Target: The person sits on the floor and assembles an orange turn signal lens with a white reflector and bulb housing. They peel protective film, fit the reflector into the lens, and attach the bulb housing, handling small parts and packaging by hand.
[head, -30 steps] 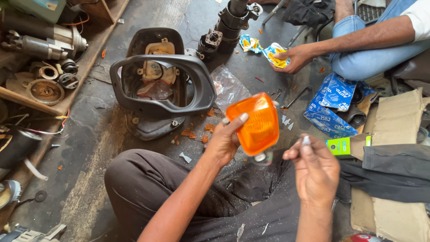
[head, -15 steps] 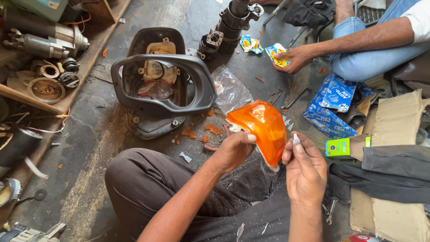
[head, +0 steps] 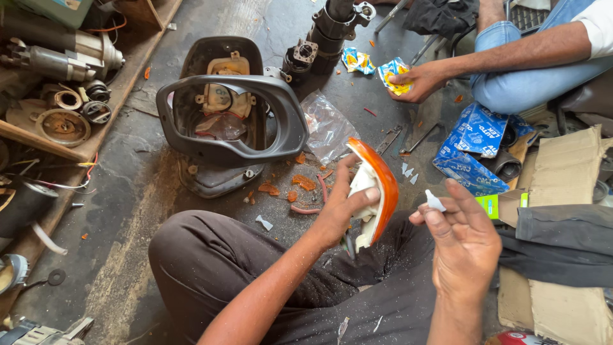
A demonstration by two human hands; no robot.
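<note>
The right hand (head: 465, 239) pinches a small white plastic piece (head: 435, 202) between thumb and fingers, beside the left hand (head: 348, 203), whose fingers clasp an orange curved plastic indicator lens (head: 380, 185) edge-on above the lap. Beyond, a dark grey plastic mirror housing (head: 231, 118) lies on the floor (head: 128, 191), and another person's hand (head: 415, 82) presses a yellow-blue wrapper (head: 393, 70).

lamp lens (head: 383, 185): glossy orange plastic | mirror housing (head: 233, 121): matt grey plastic | floor (head: 128, 211): rough concrete

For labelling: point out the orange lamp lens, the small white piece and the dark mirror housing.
Orange lamp lens (head: 385, 185), head view, on its orange rim.
Small white piece (head: 435, 202), head view, its middle.
Dark mirror housing (head: 290, 118), head view, right side of frame.
</note>
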